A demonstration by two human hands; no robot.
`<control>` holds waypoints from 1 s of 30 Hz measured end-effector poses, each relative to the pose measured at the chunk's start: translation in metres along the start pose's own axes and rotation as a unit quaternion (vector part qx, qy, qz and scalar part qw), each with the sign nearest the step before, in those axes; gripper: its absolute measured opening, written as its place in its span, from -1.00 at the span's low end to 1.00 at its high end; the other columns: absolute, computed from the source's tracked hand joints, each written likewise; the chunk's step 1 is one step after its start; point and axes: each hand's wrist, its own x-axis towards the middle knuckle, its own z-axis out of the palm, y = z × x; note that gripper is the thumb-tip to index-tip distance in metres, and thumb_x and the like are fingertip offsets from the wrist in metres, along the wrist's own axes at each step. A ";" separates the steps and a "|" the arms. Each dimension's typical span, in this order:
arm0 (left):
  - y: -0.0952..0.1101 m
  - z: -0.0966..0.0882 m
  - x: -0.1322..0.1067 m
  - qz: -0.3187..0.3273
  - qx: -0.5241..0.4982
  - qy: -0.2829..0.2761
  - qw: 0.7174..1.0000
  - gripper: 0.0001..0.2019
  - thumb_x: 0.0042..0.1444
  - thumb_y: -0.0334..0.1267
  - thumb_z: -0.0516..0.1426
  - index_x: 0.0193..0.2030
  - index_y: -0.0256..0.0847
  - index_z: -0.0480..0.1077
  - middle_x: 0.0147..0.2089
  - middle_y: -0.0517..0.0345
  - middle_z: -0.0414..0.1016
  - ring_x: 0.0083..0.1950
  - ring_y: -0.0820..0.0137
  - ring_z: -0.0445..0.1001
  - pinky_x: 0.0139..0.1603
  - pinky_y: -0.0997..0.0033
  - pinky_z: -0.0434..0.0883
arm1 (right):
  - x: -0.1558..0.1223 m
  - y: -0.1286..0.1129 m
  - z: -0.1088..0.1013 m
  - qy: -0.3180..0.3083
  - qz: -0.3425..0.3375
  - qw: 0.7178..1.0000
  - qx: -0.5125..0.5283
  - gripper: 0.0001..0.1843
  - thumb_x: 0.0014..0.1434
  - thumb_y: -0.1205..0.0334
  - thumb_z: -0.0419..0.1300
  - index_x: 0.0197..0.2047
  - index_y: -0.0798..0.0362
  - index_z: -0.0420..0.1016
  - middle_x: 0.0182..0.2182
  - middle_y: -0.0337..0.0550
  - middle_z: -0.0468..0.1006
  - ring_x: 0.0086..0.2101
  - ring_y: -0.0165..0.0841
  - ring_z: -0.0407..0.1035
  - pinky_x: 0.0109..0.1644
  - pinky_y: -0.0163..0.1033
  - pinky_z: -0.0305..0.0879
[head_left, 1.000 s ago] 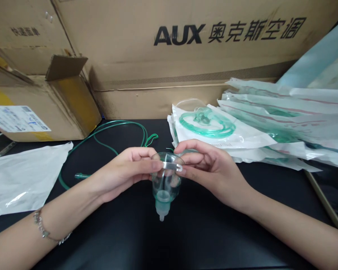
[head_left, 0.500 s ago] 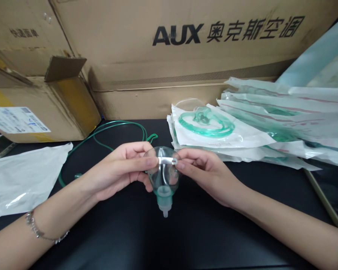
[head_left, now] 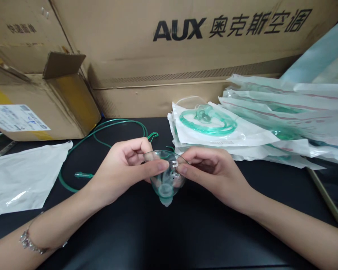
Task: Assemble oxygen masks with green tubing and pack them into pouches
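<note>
A clear oxygen mask (head_left: pixel 171 183) is held between my two hands above the black table, its green-and-white connector end pointing down toward me. My left hand (head_left: pixel 129 163) pinches the mask's left side, with the thumb lying over the metal nose strip (head_left: pixel 173 164). On the other side, my right hand (head_left: pixel 211 170) grips the right rim with thumb and fingertips near the strip's end. Behind my left hand, green tubing (head_left: pixel 112 123) lies looped on the table, with a connector end (head_left: pixel 83 175) beside my left wrist. A green elastic loop (head_left: pixel 153 135) shows just beyond the mask.
Packaged masks with coiled green tubing (head_left: pixel 208 129) lie at the back right, beside a stack of white pouches (head_left: pixel 287 108). A white pouch (head_left: pixel 25 176) lies at the left. An open cardboard box (head_left: pixel 39 105) and a large AUX carton (head_left: pixel 157 67) stand behind.
The mask has tipped, so its connector end looks shorter and the wide rim shows more. My left thumb has slid right over the nose strip, covering most of it.
</note>
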 end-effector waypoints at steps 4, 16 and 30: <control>0.000 -0.001 0.001 -0.004 -0.003 0.002 1.000 -0.74 -0.09 -0.36 0.25 -0.61 -0.28 0.22 -0.57 0.30 0.40 -0.52 0.58 0.38 -0.53 0.62 0.34 | 0.000 0.002 -0.001 -0.014 -0.009 1.000 -0.001 -0.95 0.09 0.37 0.18 -0.39 0.11 0.47 -0.53 -0.26 0.52 -0.48 -0.50 0.44 -0.34 -0.39 0.41; 0.000 0.001 0.001 -0.021 -0.013 0.004 1.000 -0.73 -0.09 -0.41 0.23 -0.62 -0.29 0.19 -0.58 0.33 0.39 -0.54 0.62 0.36 -0.53 0.67 0.33 | -0.001 -0.001 0.000 0.000 -0.035 0.998 -0.056 -0.96 0.05 0.33 0.21 -0.42 0.10 0.49 -0.51 -0.27 0.50 -0.46 -0.50 0.39 -0.33 -0.39 0.35; 0.000 -0.008 0.002 -0.013 -0.060 -0.054 0.997 -0.73 -0.07 -0.37 0.24 -0.60 -0.29 0.20 -0.54 0.32 0.35 -0.47 0.60 0.37 -0.47 0.65 0.35 | 0.001 0.006 0.000 -0.022 -0.024 0.995 0.099 -0.91 0.15 0.29 0.13 -0.36 0.10 0.43 -0.49 -0.29 0.40 -0.44 -0.52 0.30 -0.31 -0.39 0.28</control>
